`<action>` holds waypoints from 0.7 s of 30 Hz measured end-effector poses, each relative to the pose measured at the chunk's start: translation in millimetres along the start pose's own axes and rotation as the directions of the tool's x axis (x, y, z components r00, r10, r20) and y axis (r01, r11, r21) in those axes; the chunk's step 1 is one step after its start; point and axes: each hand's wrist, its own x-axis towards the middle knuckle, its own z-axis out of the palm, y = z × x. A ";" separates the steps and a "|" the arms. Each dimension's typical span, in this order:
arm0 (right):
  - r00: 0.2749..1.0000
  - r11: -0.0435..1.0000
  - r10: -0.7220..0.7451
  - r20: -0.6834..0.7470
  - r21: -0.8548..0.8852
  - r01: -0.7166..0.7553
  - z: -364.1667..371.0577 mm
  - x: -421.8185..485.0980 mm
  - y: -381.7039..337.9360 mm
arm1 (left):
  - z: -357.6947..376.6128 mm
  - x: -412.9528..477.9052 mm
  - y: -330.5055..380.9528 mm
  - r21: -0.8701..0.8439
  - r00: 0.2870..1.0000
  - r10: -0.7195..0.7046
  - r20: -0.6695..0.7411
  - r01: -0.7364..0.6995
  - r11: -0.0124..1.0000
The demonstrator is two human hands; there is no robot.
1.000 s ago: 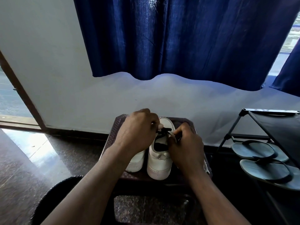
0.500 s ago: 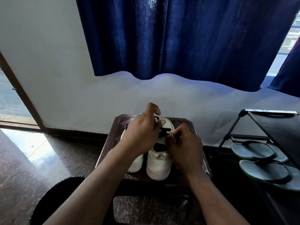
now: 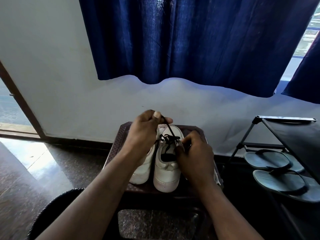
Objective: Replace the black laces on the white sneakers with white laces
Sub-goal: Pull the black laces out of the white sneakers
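Note:
Two white sneakers stand side by side on a dark brown stool point(image 3: 121, 135), heels toward me. The right sneaker point(image 3: 167, 172) still carries a black lace point(image 3: 168, 135) across its eyelets. My left hand point(image 3: 144, 134) pinches one end of that lace and holds it taut above the toe. My right hand point(image 3: 195, 156) grips the right sneaker's side near the eyelets. The left sneaker point(image 3: 142, 172) is mostly hidden under my left wrist. A strip of white point(image 3: 216, 177) lies at the stool's right edge, partly hidden by my right arm.
A black shoe rack point(image 3: 284, 125) stands to the right with a pair of grey flip-flops point(image 3: 277, 172) on its lower shelf. A blue curtain point(image 3: 190, 40) hangs on the white wall behind. A dark round object point(image 3: 52, 207) sits at lower left on the polished floor.
My left hand has risen and moved back, drawing the black lace end up and out of the knot area. My right hand has stayed on the right sneaker.

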 end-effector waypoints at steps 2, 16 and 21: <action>1.000 1.000 0.000 0.005 -0.005 0.000 0.4 0.1 0.0 | -5.6 0.5 0.5 -0.002 0.999 0.043 -0.032 -0.043 0.999; 1.000 0.999 -0.020 -0.020 0.031 0.021 1.9 -0.3 0.4 | -0.9 2.6 -30.2 0.776 0.912 0.309 0.270 -0.396 0.491; 1.000 1.000 -0.021 0.004 0.013 0.021 0.5 0.0 1.5 | -6.9 7.1 -17.4 0.243 0.983 0.184 0.029 -0.185 0.952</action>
